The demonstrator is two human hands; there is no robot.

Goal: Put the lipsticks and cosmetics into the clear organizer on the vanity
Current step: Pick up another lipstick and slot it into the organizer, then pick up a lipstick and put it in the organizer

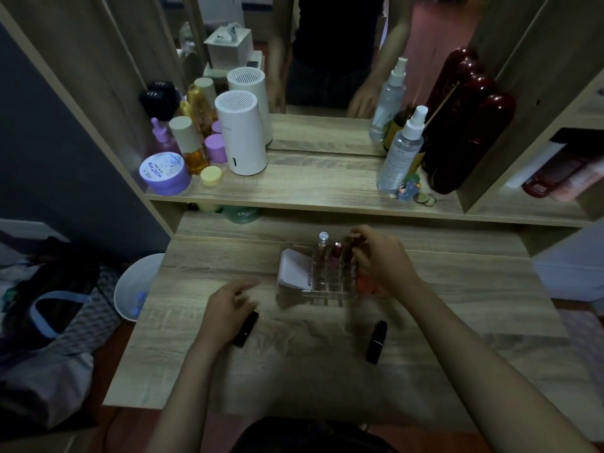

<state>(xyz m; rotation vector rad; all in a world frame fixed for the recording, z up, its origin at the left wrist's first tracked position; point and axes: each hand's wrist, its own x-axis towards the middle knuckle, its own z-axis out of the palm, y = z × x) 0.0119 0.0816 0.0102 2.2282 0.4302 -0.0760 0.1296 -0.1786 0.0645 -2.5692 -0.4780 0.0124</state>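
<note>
A clear organizer [313, 297] stands mid-table on the vanity. In its left part lies a white compact [294, 268]. Upright in its back slots are a clear-capped tube [323, 244] and a pink lipstick [336, 253]. My right hand [380, 256] is over the organizer's back right slots, fingers pinched on a dark red lipstick [351, 246]. My left hand [230, 305] rests on the table to the organizer's left, over one end of a black lipstick [245, 329]. Another black lipstick [376, 342] lies loose at the front right.
The upper shelf [313, 188] carries a white cylinder [242, 134], purple jars and bottles at left, and spray bottles plus a dark red case at right. A mirror stands behind. A white bin [137, 286] and bags sit on the floor to the left.
</note>
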